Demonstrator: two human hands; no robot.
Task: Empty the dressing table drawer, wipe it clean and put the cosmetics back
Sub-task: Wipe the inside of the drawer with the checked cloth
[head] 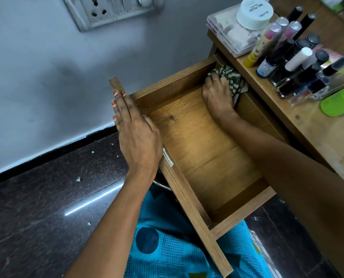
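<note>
The drawer, of brown wood with its floor bare, is pulled out from the dressing table at the right. Its left front panel is pressed by the flat, straight-fingered left hand. In the far corner a green striped cloth is gripped by the curled right hand. Cosmetics are stood on the tabletop.

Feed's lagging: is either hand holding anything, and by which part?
The right hand grips the striped cloth as a bunched wad in the far corner of the drawer. The left hand holds nothing; it rests flat on the drawer front.
</note>
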